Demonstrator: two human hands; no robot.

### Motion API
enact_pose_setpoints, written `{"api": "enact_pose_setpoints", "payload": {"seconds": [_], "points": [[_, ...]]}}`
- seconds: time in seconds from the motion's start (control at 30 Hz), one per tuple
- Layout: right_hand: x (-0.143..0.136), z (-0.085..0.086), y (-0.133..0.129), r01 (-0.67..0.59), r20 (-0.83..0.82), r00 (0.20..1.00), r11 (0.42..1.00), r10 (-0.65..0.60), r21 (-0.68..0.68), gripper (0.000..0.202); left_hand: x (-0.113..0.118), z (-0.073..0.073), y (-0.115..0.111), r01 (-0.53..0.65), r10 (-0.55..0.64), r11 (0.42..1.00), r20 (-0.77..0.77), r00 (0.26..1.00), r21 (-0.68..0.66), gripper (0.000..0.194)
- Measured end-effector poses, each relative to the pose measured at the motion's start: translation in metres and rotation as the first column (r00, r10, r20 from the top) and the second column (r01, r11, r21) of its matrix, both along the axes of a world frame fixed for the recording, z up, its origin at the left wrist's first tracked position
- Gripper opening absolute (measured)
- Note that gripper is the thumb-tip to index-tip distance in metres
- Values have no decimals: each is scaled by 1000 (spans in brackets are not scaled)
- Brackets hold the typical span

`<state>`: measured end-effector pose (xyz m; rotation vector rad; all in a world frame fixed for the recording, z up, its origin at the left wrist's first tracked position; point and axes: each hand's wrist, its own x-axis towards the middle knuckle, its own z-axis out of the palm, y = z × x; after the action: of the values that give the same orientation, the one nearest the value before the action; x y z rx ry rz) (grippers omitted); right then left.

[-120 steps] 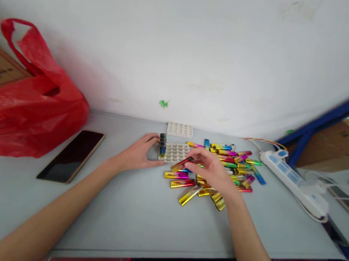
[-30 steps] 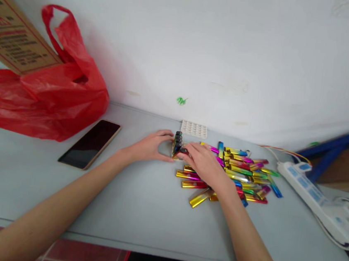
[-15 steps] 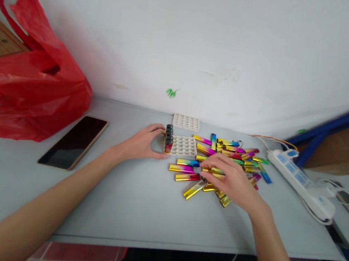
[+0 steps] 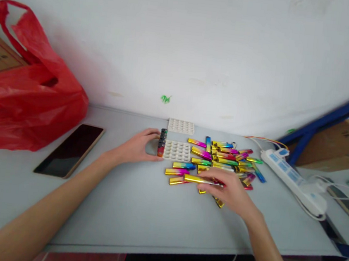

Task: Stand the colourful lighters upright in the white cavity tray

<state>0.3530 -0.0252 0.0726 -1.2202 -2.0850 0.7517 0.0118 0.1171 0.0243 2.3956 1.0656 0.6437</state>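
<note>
My left hand (image 4: 137,147) curves around the left end of a white tray with round holes (image 4: 177,151), its fingers at the back corner and thumb at the front. A row of several upright lighters (image 4: 162,141), black tops upward, fills the left edge of that tray; the other holes in view are bare. Pinched between the fingers of my right hand (image 4: 229,189) is a gold lighter (image 4: 194,179), lying nearly level with its gold end pointing left. Under and beyond that hand spreads a loose pile of shiny multicoloured lighters (image 4: 226,156), partly hidden by it.
A second white holed tray (image 4: 181,126) lies against the wall. To the left are a phone (image 4: 69,150) and a red plastic bag (image 4: 30,103) beside a cardboard box (image 4: 0,54). A white power strip (image 4: 293,182) with cables and a blue metal frame (image 4: 302,144) stand right.
My right hand has lifted a gold lighter from the front of the pile and turned it nearly level. My left hand stays at the tray. The view has shifted slightly.
</note>
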Motion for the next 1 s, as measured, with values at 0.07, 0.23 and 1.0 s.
{"api": "enact_pose_setpoints", "payload": {"seconds": [0.07,0.23,1.0], "points": [[-2,2,11,53,-171,983,997,-62,-60,27,-1,1,0,12,-12,1000,-5,1000,-5,78],[-23,-1,41,122,-545,795,950,-268,-289,37,-4,0,0,24,-25,1000,-37,999,-10,74],[-75,1,112,-121,-583,770,838,-259,-532,54,-3,-5,-6,-9,9,1000,-6,1000,-10,76]]}}
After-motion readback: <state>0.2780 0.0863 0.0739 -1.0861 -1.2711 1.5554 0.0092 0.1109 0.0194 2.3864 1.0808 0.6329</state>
